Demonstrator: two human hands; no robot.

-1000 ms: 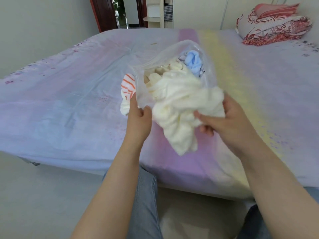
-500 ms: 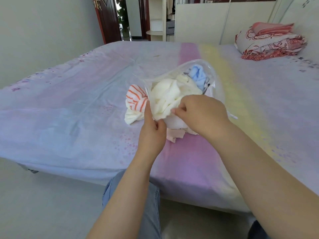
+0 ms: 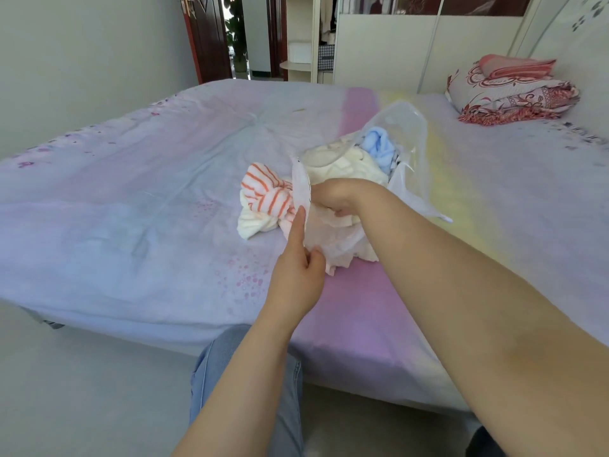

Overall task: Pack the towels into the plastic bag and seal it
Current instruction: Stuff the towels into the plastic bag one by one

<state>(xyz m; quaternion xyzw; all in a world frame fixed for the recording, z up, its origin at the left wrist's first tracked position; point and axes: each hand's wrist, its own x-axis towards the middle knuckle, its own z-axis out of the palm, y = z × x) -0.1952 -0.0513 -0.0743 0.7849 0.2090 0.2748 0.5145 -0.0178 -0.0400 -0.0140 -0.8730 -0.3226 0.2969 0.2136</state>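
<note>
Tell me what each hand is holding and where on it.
The left hand pinches the plastic bag at the near edge of its mouth. The right hand is pushed inside, gripping the cream towel; exactly where is hidden.

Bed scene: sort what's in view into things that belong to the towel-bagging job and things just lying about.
Part of the job:
plastic bag
cream towel and blue towel inside it
striped towel beside the bag
left hand holding the bag's mouth
right hand pushing towels in

Just lying about:
folded quilt
red cloth on it
</note>
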